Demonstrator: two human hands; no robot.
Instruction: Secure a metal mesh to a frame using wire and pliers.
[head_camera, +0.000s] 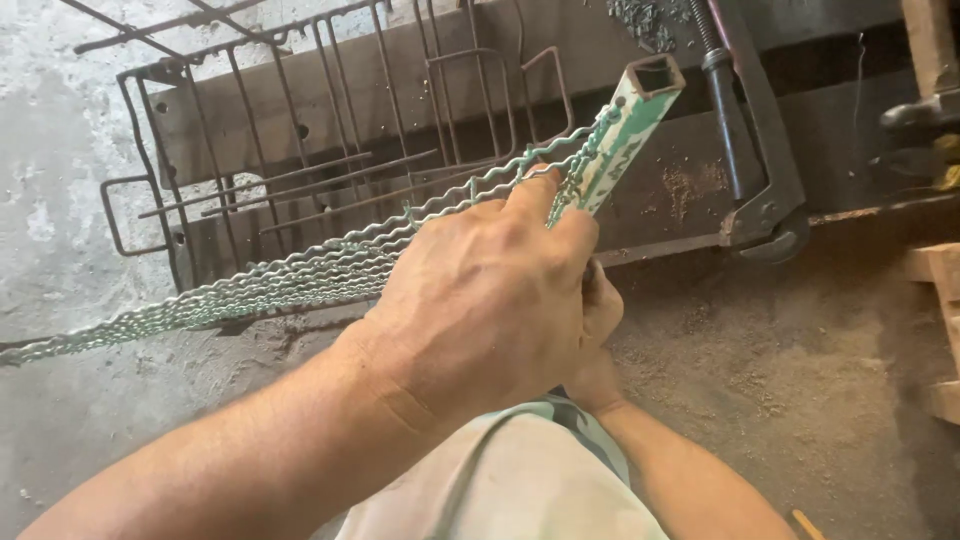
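Two hands meet at the lower end of a square metal tube (622, 142), which is painted white and green and points up and away with its open end toward the top. The left hand (480, 300) lies in front, its fingers pressed together around the tube and around the ends of several wavy wires (300, 268) that run from the tube far to the left. The right hand (598, 330) is mostly hidden behind the left one; it seems to close on the tube from below, but I cannot tell its grip for sure. To my judgement, the step in hand is fitting the crimped wires to the tube, and a further move would need a firm hold and careful guiding of each wire end. Behind the hands stands a rusty rod frame (250, 150) against a dark steel beam (480, 60), and a heavy lever tool (760, 160) is at the right. The floor (800, 360) is dusty, rough concrete.
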